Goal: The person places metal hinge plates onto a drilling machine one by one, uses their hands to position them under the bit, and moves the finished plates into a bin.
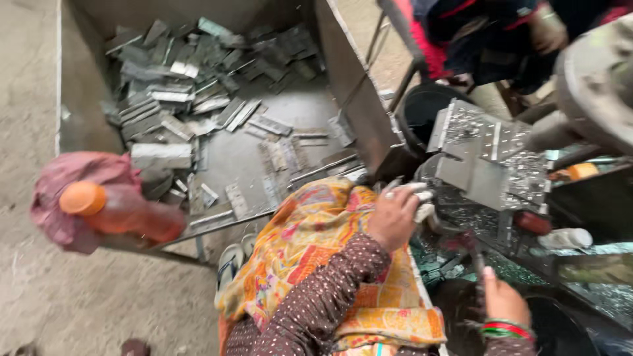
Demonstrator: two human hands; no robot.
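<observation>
Within the left hand (394,214): small grey metal piece (422,204), fingers closed round it; judged stiff, light, sharp-edged, best pinched by flat faces. Right hand (502,300) gripped a dark lever (476,257) below.

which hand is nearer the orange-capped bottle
Left. The left hand is right of the bottle, across the patterned cloth. The right hand is lower and farther right, by the machine.

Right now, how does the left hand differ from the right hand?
The left hand is raised at the machine's edge, closed round pale metal pieces; the right hand sits lower, by a thin dark lever, though the blur hides its grip. The right wrist wears coloured bangles; the left shows none. Both sleeves are brown and dotted.
</observation>
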